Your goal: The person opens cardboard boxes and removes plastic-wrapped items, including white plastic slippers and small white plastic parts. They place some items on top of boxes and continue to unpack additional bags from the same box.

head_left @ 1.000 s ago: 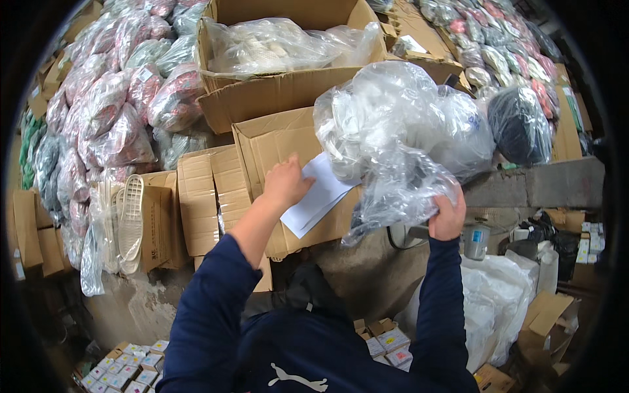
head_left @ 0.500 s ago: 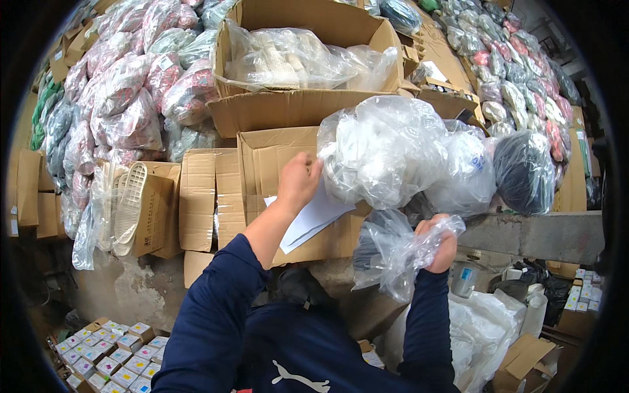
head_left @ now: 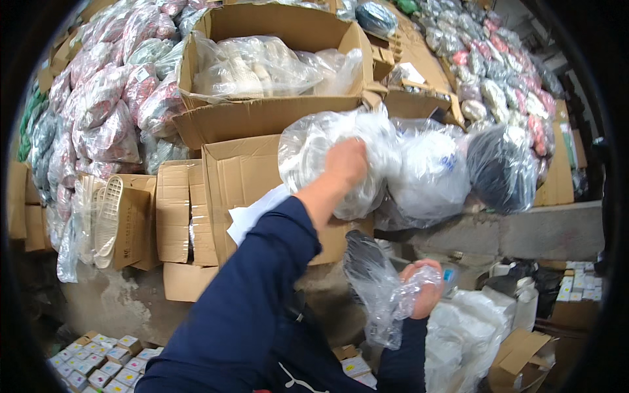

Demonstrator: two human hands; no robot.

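Observation:
My left hand reaches forward over a clear plastic bag with white things inside. Its fingers are curled closed on the plastic near the bag's middle; the fingertips are partly hidden. Lower right, my right hand is wrapped round the gathered end of a smaller clear plastic bag with something dark in it, which hangs in front of the ledge. Right of the white bag sit another clear bag of white things and a bag with a black bundle. White paper sheets lie beneath my left forearm.
An open cardboard box of bagged pale items stands behind. Cardboard flaps and cream slotted soles are at left. Piles of bagged goods rise on both sides. Small white boxes and a white sack lie below.
My left hand has moved right onto the white-filled bag and closed on its plastic. My right hand has dropped lower with the dark-filled bag. The whole view has shifted a little.

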